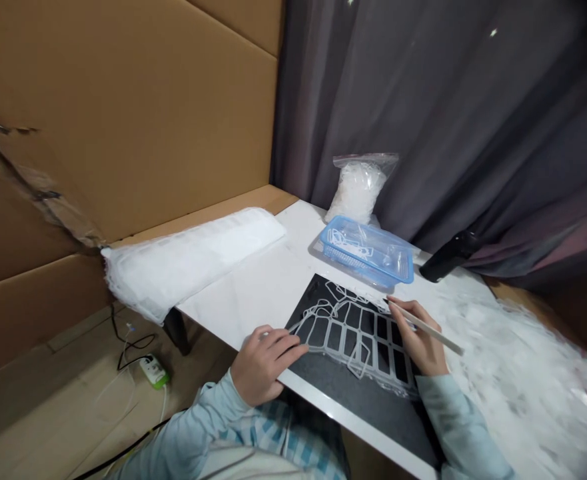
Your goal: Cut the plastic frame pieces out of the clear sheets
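Observation:
My right hand (420, 337) is closed around a slim, pale, pen-like tool (440, 339). Its dark tip points to the far edge of a thin whitish sheet of rectangular frames (370, 325), which lies on a black mat (318, 373). Several loose frame outlines (360, 360) rest on top of the sheet and at its far left. My left hand (268, 363) lies at the mat's left edge, fingers stretched out and touching the sheet's near left corner. The thumb side is partly hidden.
Behind the mat stands a blue basket (403, 270) holding white frame pieces. A stuffed clear bag (358, 190), a black bottle (448, 257), a white wrapped bundle (193, 260) and a heap of clear plastic (523, 373) surround the work area. A power strip (154, 372) lies on the floor.

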The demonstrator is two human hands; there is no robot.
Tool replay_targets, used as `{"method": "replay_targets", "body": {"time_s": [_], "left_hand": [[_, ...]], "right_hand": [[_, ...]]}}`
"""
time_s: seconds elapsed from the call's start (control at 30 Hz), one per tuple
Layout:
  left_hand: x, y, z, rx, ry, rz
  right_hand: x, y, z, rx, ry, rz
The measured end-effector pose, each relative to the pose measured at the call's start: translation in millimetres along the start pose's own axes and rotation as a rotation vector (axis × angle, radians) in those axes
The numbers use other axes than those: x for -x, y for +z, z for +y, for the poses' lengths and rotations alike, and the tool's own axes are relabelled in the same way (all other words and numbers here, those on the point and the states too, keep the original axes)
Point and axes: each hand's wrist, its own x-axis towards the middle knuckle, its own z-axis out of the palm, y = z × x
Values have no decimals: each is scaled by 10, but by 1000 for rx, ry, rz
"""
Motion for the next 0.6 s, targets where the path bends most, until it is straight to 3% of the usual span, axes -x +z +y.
{"method": "replay_targets", "body": {"time_s": [0.1,0.23,0.3,0.6], "left_hand": [[-14,-13,21,2,-20,10],[-17,-27,17,0,-21,-3],[-10,-26,5,0,-14,-8],[18,-8,-28,5,9,-16]], "right_hand": [[-1,18,-142,-109,-13,-165],[-4,-37,-249,-277,-35,-578],[1,-75,-261,-345,-22,-711],[9,-171,-245,-393,-3,-801]]}}
